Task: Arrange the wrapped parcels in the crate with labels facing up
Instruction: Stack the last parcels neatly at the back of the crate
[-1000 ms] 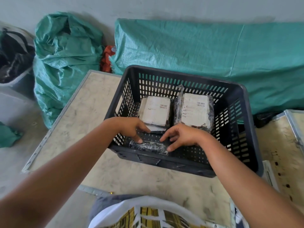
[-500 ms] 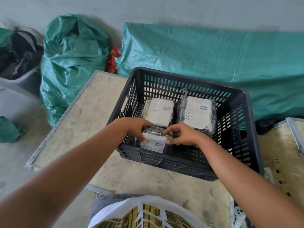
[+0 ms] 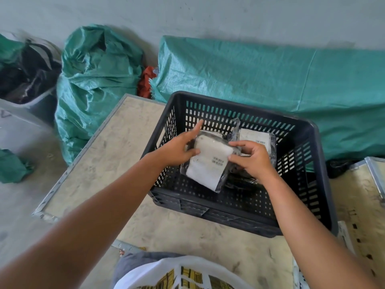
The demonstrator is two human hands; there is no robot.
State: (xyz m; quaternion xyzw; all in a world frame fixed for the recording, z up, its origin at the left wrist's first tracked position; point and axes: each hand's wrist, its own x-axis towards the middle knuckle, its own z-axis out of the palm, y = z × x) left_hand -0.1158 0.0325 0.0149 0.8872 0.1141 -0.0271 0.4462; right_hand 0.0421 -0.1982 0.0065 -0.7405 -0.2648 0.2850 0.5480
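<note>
**Parcel flipped, label now up**

Head view: both hands hold one parcel [image 3: 208, 165] above the crate [image 3: 308, 184] floor, left hand [image 3: 177, 151] pinching its left edge, right hand [image 3: 250, 159] gripping its right. A second ago it lay dark side up; it still needs laying flat beside the parcel in the far right corner [image 3: 255, 140].

white label [image 3: 209, 163] on held parcel [image 3: 205, 161], small dark print lines, illegible, rear parcel's label [image 3: 254, 138] likewise, possibly codes
</note>
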